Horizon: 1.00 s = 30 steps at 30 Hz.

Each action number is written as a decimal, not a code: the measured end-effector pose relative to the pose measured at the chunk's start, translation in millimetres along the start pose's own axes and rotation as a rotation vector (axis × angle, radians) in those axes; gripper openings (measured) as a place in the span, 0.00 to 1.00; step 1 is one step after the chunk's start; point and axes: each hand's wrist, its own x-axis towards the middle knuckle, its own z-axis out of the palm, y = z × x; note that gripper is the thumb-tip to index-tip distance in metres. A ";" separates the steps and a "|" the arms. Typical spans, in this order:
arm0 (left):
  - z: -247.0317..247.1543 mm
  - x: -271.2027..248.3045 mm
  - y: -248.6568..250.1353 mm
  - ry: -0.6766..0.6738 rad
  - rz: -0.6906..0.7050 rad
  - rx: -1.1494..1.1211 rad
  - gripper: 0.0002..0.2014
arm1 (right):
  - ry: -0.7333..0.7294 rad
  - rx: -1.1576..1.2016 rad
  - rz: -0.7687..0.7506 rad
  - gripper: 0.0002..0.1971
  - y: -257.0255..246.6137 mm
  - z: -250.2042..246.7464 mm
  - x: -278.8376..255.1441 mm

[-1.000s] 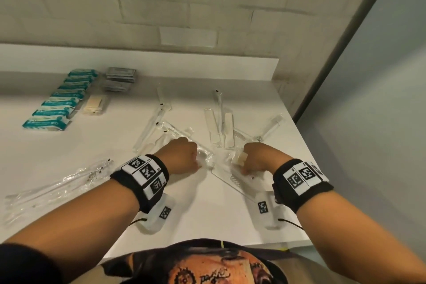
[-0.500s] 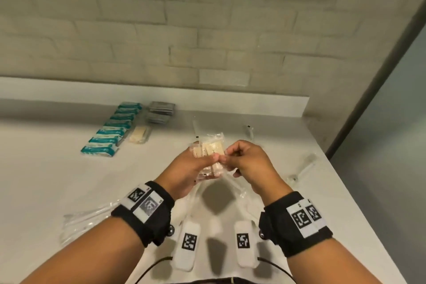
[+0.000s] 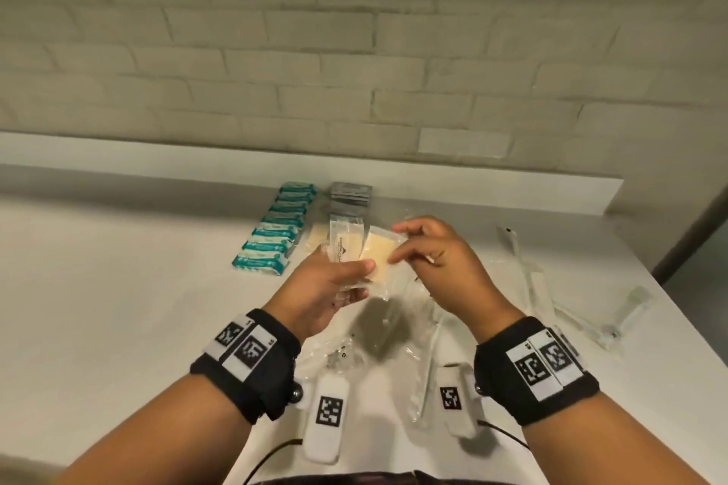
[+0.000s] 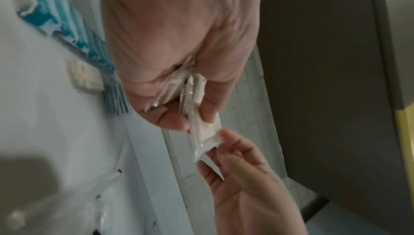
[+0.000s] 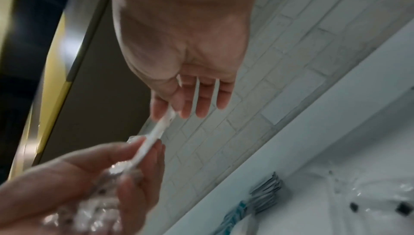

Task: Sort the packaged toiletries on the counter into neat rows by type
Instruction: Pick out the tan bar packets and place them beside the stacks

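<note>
Above counter [image 3: 118,307], both hands pinch cream packet [image 3: 379,254].

Both hands rose off the counter [image 3: 118,287], where a second earlier they had been down among the clear wrappers. The left hand [image 3: 315,295] came up gripping a small bunch of packets [image 3: 346,244], and the right hand [image 3: 437,260] pinched the yellowish packet [image 3: 380,256] at its right edge.
</note>
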 end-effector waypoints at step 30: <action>-161.8 6.1 7.0 0.000 -0.029 -0.014 0.17 | -0.451 -0.430 0.504 0.12 11.2 141.9 84.9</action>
